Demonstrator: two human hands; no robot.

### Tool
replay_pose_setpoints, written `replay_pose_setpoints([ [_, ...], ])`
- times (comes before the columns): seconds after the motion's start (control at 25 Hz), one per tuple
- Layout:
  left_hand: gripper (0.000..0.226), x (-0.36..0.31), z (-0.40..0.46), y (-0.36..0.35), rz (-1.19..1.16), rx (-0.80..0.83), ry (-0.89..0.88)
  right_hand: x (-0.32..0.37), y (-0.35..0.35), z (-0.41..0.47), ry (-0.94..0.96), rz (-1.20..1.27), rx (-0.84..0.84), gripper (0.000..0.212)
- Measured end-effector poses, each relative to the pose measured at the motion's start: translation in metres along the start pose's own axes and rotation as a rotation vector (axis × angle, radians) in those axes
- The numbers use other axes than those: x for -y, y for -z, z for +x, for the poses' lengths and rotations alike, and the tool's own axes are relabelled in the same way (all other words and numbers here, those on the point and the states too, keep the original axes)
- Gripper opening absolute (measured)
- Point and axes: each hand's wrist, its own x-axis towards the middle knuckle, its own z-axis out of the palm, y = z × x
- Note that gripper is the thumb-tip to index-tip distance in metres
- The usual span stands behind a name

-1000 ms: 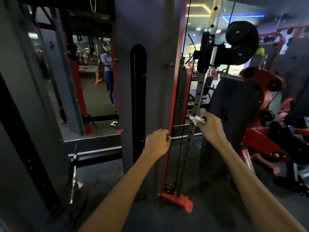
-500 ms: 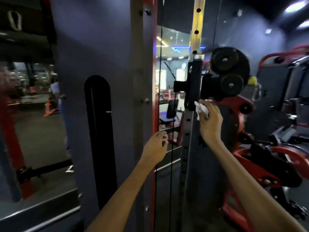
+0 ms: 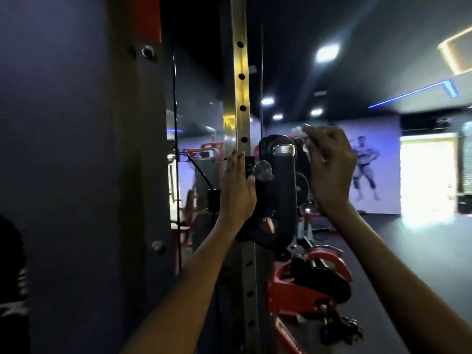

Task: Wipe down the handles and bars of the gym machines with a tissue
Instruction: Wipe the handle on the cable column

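A tall steel upright point(image 3: 241, 80) with a row of adjustment holes runs up the middle of the view. A black pulley carriage point(image 3: 277, 190) with a curved black handle and a silver knob sits on it at chest height. My left hand point(image 3: 237, 190) lies flat, fingers straight, against the upright and the carriage's left side. My right hand point(image 3: 328, 164) is raised at the carriage's upper right, fingers curled, pinching a small white tissue point(image 3: 297, 130) that shows only as a blurred scrap above the fingertips.
A wide dark grey column point(image 3: 84, 175) of the cable machine fills the left. Red and black machine parts point(image 3: 311, 284) sit low on the right. Behind them lie dark open floor point(image 3: 408, 246), a wall mural and a bright doorway.
The view has tilted upward. My right hand rose with the tissue from the upright to the top of the carriage. My left hand left the column's edge and now lies flat against the upright.
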Motion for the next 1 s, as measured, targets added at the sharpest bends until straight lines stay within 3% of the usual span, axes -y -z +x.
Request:
replay_pose_setpoints([
  [0.16,0.058,0.026,-0.002,-0.028,-0.176,-0.064,-0.037,0.016,0.005,-0.018,0.197,-0.165,0.182,0.033],
  [0.36,0.057,0.024,-0.007,-0.035,-0.345,-0.133,0.092,0.017,0.048,-0.115,0.169,-0.352,0.359,0.037],
  [0.52,0.056,0.028,-0.008,-0.034,-0.372,-0.137,0.075,0.032,0.027,-0.043,0.16,-0.328,0.259,0.028],
  [0.6,0.056,0.028,-0.008,-0.034,-0.376,-0.135,0.073,0.041,0.015,-0.028,0.148,-0.376,0.314,0.023],
  [0.8,0.058,0.032,-0.008,-0.036,-0.372,-0.121,0.062,0.04,0.055,-0.11,0.465,-0.538,0.674,0.035],
  [1.0,0.059,0.032,-0.008,-0.034,-0.355,-0.103,0.046,0.04,0.015,-0.018,0.368,-0.618,0.513,0.027],
])
